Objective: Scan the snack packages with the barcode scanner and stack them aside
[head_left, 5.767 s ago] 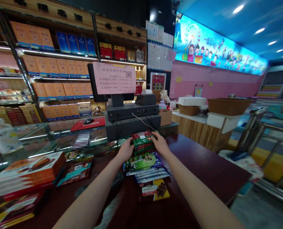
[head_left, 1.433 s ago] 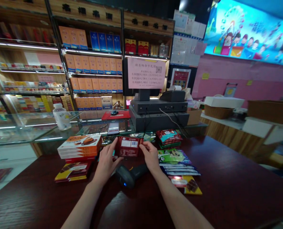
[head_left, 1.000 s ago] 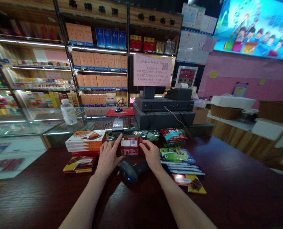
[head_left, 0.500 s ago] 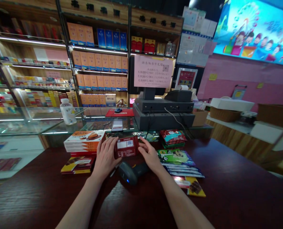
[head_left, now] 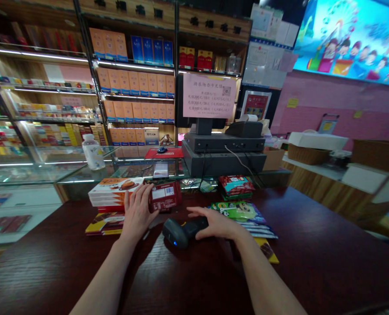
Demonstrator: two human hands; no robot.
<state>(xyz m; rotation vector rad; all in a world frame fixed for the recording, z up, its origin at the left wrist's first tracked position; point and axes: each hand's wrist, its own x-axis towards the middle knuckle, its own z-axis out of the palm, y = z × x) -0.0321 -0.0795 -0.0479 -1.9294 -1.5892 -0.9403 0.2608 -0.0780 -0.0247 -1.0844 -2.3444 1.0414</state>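
Note:
My left hand grips the left end of a dark red packet whose barcode label faces me. Curved over the handle of a black barcode scanner is my right hand, its thumb and fingers apart. The scanner lies on the dark wooden counter with a blue light lit. Left of my left hand are stacked white and orange boxes, with yellow and red chocolate packs below. Green and blue snack packets lie beyond my right hand, partly overlapping another yellow chocolate pack.
Red snack bags are piled at the counter's back right. Behind stand a cash register with trailing cables and a glass display case. A white bottle stands on the glass at left.
My right hand has let go of the red packet and moved down right to the scanner's handle. My left hand has shifted slightly left with the packet.

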